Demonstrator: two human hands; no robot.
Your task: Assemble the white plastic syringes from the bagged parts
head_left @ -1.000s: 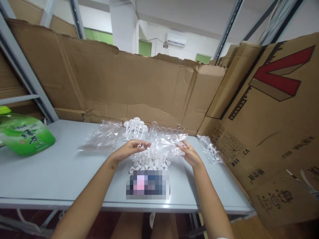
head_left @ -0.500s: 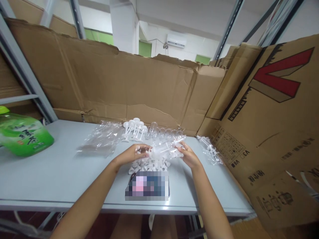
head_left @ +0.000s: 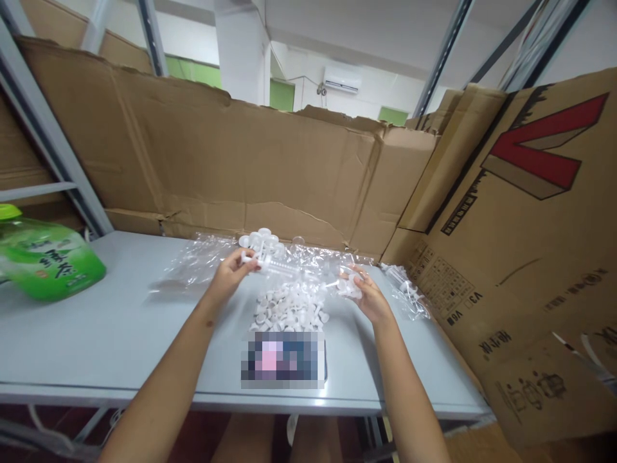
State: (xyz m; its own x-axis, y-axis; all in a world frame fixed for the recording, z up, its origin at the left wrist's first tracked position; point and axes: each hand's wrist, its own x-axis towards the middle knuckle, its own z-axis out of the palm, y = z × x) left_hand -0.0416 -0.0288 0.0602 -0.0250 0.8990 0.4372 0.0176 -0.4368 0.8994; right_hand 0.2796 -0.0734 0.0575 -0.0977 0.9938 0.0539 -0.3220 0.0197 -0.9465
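Note:
My left hand (head_left: 233, 273) is closed at the white end of a clear plastic syringe (head_left: 284, 267), which points to the right. A crinkled clear plastic bag (head_left: 315, 263) stretches between my hands, seemingly around the syringe. On its right side, my right hand (head_left: 369, 296) grips the bag, with small white pieces (head_left: 348, 286) by the fingertips. Below lies a heap of small white plastic caps (head_left: 289, 310). White plungers (head_left: 264, 239) stand behind my left hand. The clear barrels (head_left: 298, 242) next to them are mostly hidden by the bag.
Another clear bag (head_left: 186, 267) lies flat on the grey table (head_left: 159, 347). At right, a bagged set of syringe parts (head_left: 405, 289) rests by the cardboard wall (head_left: 482, 270). A blurred-out phone (head_left: 284, 361) lies in front; a green bottle (head_left: 55, 263) stands at left.
My left hand has moved left and up, drawing the syringe and bag out wider. My right hand has shifted slightly right. More of the cap heap shows, and the barrels are more covered.

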